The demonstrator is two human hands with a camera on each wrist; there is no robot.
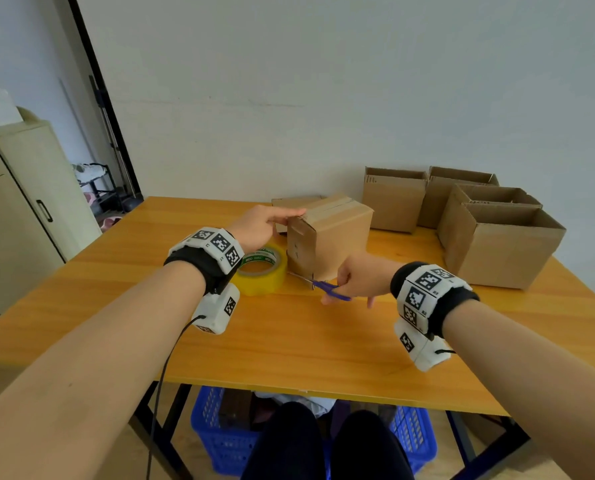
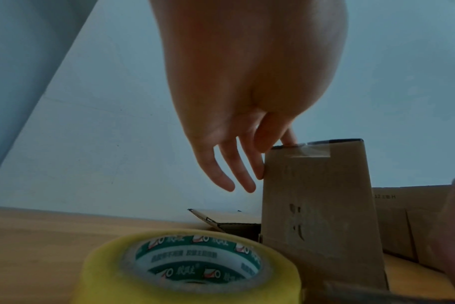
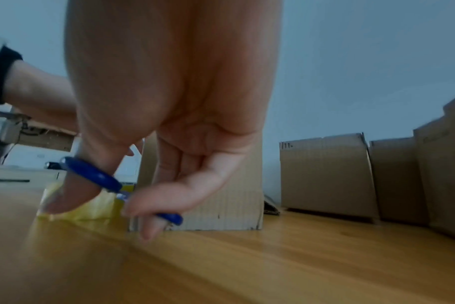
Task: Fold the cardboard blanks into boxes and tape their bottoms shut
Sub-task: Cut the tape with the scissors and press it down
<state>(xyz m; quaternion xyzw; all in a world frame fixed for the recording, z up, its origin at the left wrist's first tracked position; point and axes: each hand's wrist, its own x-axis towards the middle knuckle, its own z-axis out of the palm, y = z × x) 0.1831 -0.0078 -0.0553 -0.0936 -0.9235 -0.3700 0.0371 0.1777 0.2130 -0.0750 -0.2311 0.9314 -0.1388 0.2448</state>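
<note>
Centre frame: taped brown cardboard box [image 1: 327, 233] inverted on the orange table [image 1: 289, 341]. Left hand [image 1: 259, 225] steadies its top edge, fingers extended. Right hand [image 1: 360, 278] grips blue-handled scissors [image 1: 327, 287] at the box's lower corner. We should keep blades low, beside the yellow tape roll [image 1: 261, 271].

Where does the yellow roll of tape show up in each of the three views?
Head: tape roll at centre, left of the taped box.
Left wrist: tape roll at bottom centre, close up.
Right wrist: tape roll at lower left, behind the thumb.
Shared landmark: the taped box.
</note>
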